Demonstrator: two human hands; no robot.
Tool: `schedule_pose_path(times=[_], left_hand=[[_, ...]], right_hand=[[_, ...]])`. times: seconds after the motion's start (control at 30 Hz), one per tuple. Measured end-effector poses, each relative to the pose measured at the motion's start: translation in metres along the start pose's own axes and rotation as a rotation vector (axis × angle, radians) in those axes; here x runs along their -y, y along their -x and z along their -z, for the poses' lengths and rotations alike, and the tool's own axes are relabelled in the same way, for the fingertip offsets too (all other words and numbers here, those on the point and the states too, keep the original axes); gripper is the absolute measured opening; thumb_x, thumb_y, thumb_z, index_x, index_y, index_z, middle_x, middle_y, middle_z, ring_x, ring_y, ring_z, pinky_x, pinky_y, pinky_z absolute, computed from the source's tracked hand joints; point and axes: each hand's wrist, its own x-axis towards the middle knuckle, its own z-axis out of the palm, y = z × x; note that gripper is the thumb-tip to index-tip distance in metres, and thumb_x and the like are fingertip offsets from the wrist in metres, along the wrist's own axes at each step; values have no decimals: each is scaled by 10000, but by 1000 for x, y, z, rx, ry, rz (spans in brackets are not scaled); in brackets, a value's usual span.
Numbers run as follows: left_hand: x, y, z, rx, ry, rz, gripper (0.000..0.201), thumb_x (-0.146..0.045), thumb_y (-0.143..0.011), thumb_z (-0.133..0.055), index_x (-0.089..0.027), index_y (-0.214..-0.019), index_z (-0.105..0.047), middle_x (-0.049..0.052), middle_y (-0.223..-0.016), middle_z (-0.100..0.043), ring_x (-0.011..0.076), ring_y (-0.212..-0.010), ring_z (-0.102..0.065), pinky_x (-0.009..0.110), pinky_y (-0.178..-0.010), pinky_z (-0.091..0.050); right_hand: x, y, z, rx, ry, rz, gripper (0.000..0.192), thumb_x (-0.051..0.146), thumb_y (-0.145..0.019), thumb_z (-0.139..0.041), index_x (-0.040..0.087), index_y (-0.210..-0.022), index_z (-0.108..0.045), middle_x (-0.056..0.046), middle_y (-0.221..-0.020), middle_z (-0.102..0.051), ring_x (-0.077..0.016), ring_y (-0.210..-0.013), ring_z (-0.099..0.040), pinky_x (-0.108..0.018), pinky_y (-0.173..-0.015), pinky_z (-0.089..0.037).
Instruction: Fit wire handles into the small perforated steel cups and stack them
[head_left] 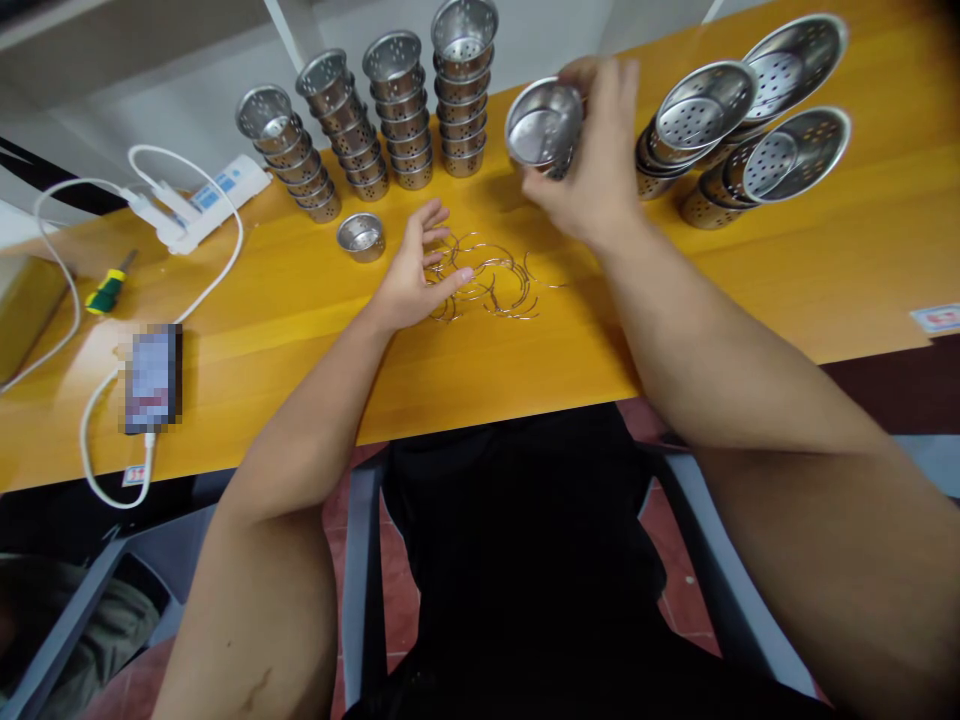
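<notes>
My right hand (604,160) is closed on the side of a metal cup (538,128), its opening tilted toward me. This cup is a little blurred, and whether it has holes like the others is hard to see. My left hand (416,270) rests low over the table with fingers apart, holding nothing. Beside and partly under its fingers lies a loose heap of thin curved metal wires (517,285). Just left of that hand a single small metal cup (361,238) stands upright on the table.
Several stacks of perforated metal cups (401,125) stand along the back. Larger perforated cups (709,110) are nested at the right. On the left are a power strip (225,195), white cables, a green-yellow screwdriver (109,290) and a phone (152,380). The table's front edge (495,425) is before me.
</notes>
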Motion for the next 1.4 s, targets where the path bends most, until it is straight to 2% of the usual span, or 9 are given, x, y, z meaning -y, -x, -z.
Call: schedule_pose_path(times=[0.07,0.13,0.3,0.43,0.67,0.9,1.17,1.33,1.4], left_hand=[[4,0,0,-4,-8,8,1210,-926,-1080,-885,-446,-1995,-255,211,-2078,-468,472,-1829,-658,692,-1418,-689],[6,0,0,-9,-14,10,1173,-875,-1083,-911,-444,-1984,-295,198,-2080,-470,466,-1823,-665,679,-1409,-699],[3,1,-1,-11,-21,22,1095,-810,-1092,-920,-427,-1953,-363,192,-2080,-472,456,-1809,-681,643,-1385,-724],[0,2,0,-8,-58,30,1074,-823,-1089,-908,-402,-1936,-399,193,-2066,-478,486,-1844,-644,674,-1397,-708],[-6,3,4,33,-54,35,1063,-876,-1099,-869,-392,-1921,-400,205,-2058,-467,492,-1873,-608,680,-1412,-691],[-7,2,4,43,-32,38,1110,-957,-1090,-845,-381,-1924,-393,217,-2060,-460,494,-1892,-585,672,-1428,-687],[-11,1,4,27,-22,40,1061,-882,-1077,-912,-386,-1897,-458,200,-2038,-524,469,-1850,-648,633,-1388,-732],[-15,0,3,6,-9,78,1031,-816,-1060,-965,-383,-1879,-514,196,-2038,-544,472,-1827,-675,654,-1400,-726],[-16,1,2,4,-1,85,1039,-842,-1059,-959,-391,-1884,-515,189,-2042,-540,473,-1834,-664,659,-1420,-706]], right_hand=[[-13,-6,8,-4,72,-113,937,-40,-865,-916,112,-1720,-568,-261,-1788,-588,-376,-1705,-529,-517,-1541,-417],[-19,-8,14,57,83,-182,933,46,-949,-945,141,-1782,-533,-263,-1854,-547,-388,-1751,-511,-528,-1556,-399],[-10,-6,17,170,134,-290,964,77,-1037,-971,198,-1872,-504,-250,-1947,-472,-448,-1808,-474,-600,-1575,-345],[2,-6,14,211,219,-355,1035,-61,-1004,-959,88,-1916,-492,-276,-1965,-431,-370,-1817,-503,-470,-1579,-352],[-16,-3,10,230,49,-333,1049,3,-1041,-924,214,-1935,-419,-246,-1989,-445,-329,-1834,-507,-513,-1618,-327],[-11,-9,6,215,47,-435,995,-68,-1060,-947,113,-1892,-432,-267,-1956,-488,-265,-1794,-558,-387,-1622,-282],[2,-8,8,197,103,-438,923,-3,-1096,-943,81,-1900,-496,-262,-1919,-540,-267,-1762,-570,-364,-1578,-351],[-10,-7,0,159,100,-408,919,-13,-1040,-931,73,-1861,-528,-272,-1865,-566,-314,-1733,-588,-410,-1561,-381],[-18,-6,-1,161,77,-367,907,60,-1057,-945,96,-1856,-519,-278,-1876,-547,-342,-1748,-561,-463,-1582,-371]])
